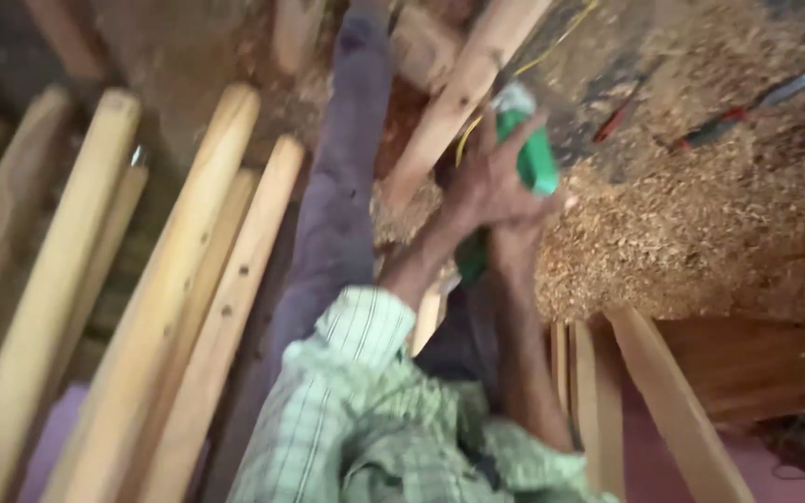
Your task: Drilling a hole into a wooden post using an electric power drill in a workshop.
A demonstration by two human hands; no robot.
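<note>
Near the middle of the view, both hands close on one green power tool (535, 158): the left hand (488, 186) wraps over its body, the right hand (514, 244) grips from below. Beneath it runs one pale round wooden post (463, 93). About five similar smooth posts (156, 307) with drilled holes lie left, and one coarse sawdust heap (691, 233) spreads right.

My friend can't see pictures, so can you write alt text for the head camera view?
Two hands, the left hand and the right hand, grip a green tool above a leg in purple trousers. Rounded wooden posts with drilled holes lie to the left, and a heap of sawdust spreads to the right. The picture is blurred.
</note>
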